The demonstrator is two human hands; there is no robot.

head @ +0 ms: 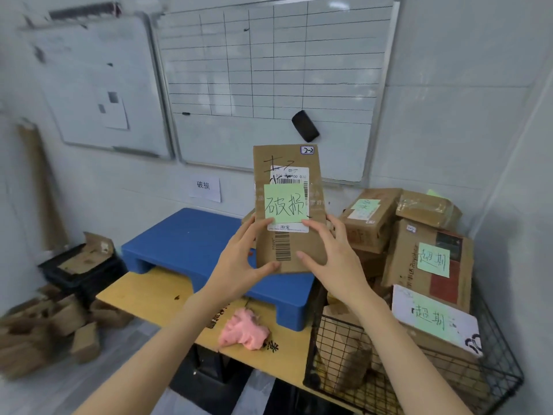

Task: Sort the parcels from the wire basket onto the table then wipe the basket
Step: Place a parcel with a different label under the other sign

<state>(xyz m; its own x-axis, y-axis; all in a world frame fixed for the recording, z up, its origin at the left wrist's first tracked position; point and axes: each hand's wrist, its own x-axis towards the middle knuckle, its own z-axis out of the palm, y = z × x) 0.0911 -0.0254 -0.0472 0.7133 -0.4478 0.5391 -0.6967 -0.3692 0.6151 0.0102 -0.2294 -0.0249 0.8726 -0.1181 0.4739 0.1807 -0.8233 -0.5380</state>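
Note:
I hold a flat brown cardboard parcel (288,187) upright in front of me, above the blue stand. A green sticky note with handwritten characters and a white shipping label are on its face. My left hand (242,259) grips its lower left edge, thumb across the bottom. My right hand (332,256) grips its lower right edge, fingers on the front. The black wire basket (338,354) stands at the right, piled with several cardboard parcels (431,259), some with green notes. A pink cloth (244,330) lies crumpled on the wooden table (155,292).
A blue plastic stand (191,241) sits on the table under a paper wall label (205,188). Whiteboards hang on the wall behind. Cardboard scraps (45,327) and a black crate (80,268) lie on the floor at the left.

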